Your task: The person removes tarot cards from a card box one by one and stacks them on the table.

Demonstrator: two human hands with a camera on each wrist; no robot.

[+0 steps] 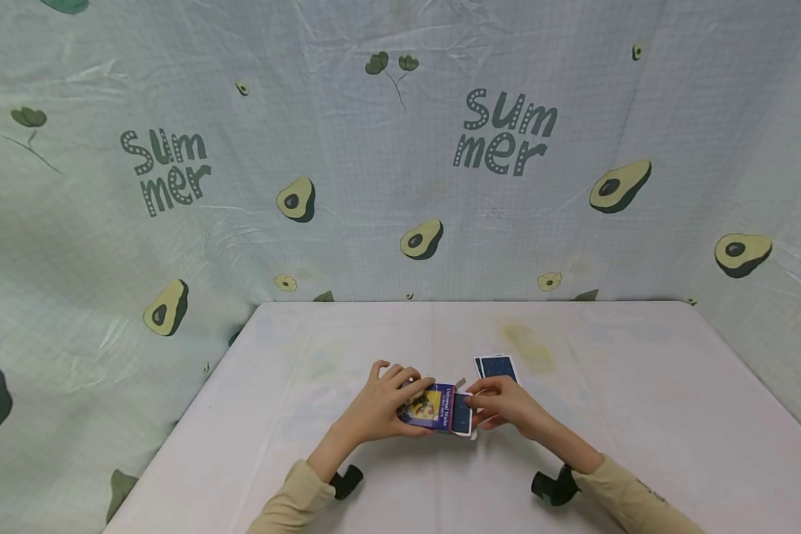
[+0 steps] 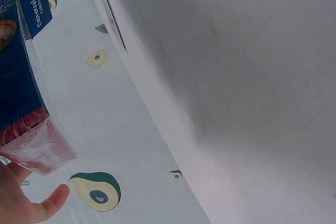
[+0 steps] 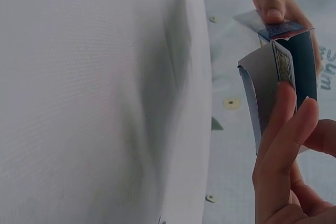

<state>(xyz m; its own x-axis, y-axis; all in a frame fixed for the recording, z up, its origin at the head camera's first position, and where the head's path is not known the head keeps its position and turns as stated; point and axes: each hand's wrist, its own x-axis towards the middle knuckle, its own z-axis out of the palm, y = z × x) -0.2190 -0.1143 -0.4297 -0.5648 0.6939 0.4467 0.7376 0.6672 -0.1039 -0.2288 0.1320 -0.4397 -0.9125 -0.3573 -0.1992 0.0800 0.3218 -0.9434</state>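
My left hand (image 1: pixel 390 400) grips a blue tarot deck box (image 1: pixel 429 406) just above the white table (image 1: pixel 641 415); the left wrist view shows the box (image 2: pixel 21 72) with clear wrap at its end and my thumb (image 2: pixel 47 203) below it. My right hand (image 1: pixel 500 404) pinches a stack of dark blue-backed cards (image 1: pixel 462 414) at the box's open end. In the right wrist view my fingers (image 3: pixel 283 145) hold the cards (image 3: pixel 304 61) beside the open white flap (image 3: pixel 262 87). A small pile of blue-backed cards (image 1: pixel 497 366) lies on the table behind my right hand.
A cloth backdrop printed with avocados and "Summer" (image 1: pixel 503 133) rises behind and to both sides of the table. Black wrist mounts (image 1: pixel 554 486) sit below both sleeves. A faint yellowish stain (image 1: pixel 527 345) marks the table surface.
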